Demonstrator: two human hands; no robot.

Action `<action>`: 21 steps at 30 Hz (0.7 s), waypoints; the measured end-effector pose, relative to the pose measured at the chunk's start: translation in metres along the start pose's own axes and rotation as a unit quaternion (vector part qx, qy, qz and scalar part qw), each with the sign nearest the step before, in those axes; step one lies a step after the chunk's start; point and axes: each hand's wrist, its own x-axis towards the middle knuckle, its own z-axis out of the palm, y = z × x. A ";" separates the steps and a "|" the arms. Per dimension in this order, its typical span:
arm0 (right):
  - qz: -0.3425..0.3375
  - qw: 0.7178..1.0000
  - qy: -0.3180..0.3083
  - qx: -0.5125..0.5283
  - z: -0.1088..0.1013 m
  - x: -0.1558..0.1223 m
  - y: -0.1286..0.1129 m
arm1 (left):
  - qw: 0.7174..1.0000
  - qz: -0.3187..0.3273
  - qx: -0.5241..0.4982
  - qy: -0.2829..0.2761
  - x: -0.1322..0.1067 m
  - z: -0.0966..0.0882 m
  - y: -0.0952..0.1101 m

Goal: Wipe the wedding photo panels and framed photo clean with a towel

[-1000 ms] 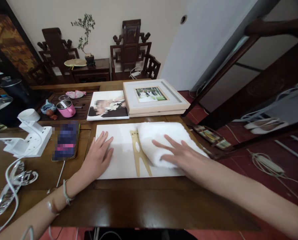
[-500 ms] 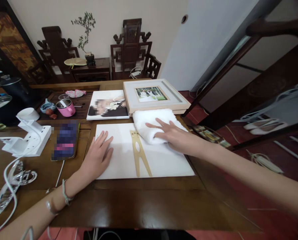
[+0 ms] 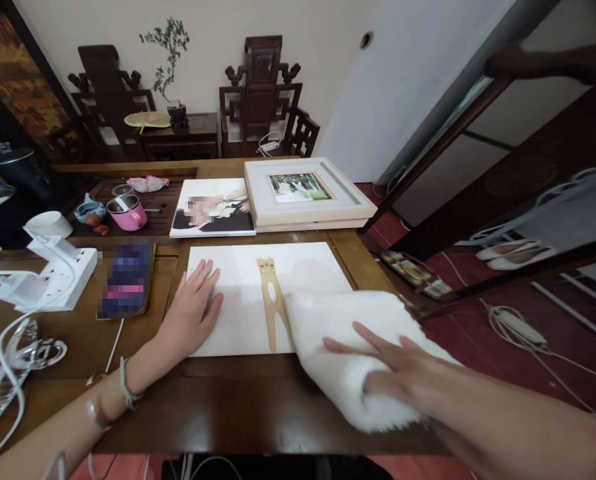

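A white panel point(image 3: 233, 300) lies on the brown wooden table, with a gold, A-shaped metal stand point(image 3: 271, 300) on its upper face. My left hand point(image 3: 193, 303) rests flat on the panel's left side, fingers spread. At the lower right, my right hand point(image 3: 393, 367) presses on a folded white towel point(image 3: 348, 320), its thumb tucked into the fold. The towel covers the panel's lower right corner and part of one leg of the stand, and overhangs toward the table's near edge.
Behind the panel lie a photo panel point(image 3: 213, 208) and a boxy framed photo point(image 3: 311, 210). To the left are a phone point(image 3: 125, 280), a white power strip point(image 3: 68, 273), a clear hair clip point(image 3: 8, 373) and a pink cup point(image 3: 128, 213). Cables point(image 3: 518, 327) lie on the floor at right.
My right hand has swept the towel from the panel's upper right toward me, down to its lower right corner, uncovering the upper right. The left hand stays on the panel.
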 end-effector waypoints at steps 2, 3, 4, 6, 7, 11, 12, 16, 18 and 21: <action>-0.031 0.999 -0.031 0.002 -0.013 0.024 0.000 | 1.000 -0.002 -0.002 -0.002 0.000 -0.001 0.000; -0.026 0.999 -0.033 -0.006 -0.019 0.040 0.001 | 1.000 -0.003 -0.004 -0.003 0.000 -0.001 0.001; -0.018 0.999 -0.030 -0.015 -0.024 0.058 0.002 | 1.000 -0.003 -0.005 -0.003 0.000 -0.002 0.001; -0.005 0.999 -0.013 -0.036 -0.029 0.091 0.005 | 1.000 -0.002 -0.008 -0.002 0.000 -0.002 0.001; -0.001 0.999 -0.001 -0.047 -0.030 0.105 0.006 | 1.000 -0.001 -0.009 -0.001 0.000 -0.002 0.001; -0.015 0.994 0.057 -0.088 -0.016 0.118 -0.007 | 1.000 -0.003 -0.011 -0.004 0.000 -0.002 0.001; -0.028 0.993 0.066 -0.093 -0.010 0.112 -0.013 | 1.000 -0.004 -0.011 -0.006 0.000 -0.002 0.001; -0.124 0.985 0.101 -0.063 0.019 0.071 -0.046 | 1.000 -0.007 -0.002 -0.010 0.001 -0.003 0.002; -0.168 0.979 0.106 -0.041 0.027 0.056 -0.057 | 1.000 -0.006 0.000 -0.008 0.001 -0.003 0.003; -0.173 0.982 0.073 -0.033 0.022 0.057 -0.057 | 1.000 -0.005 -0.001 -0.002 0.000 -0.003 0.003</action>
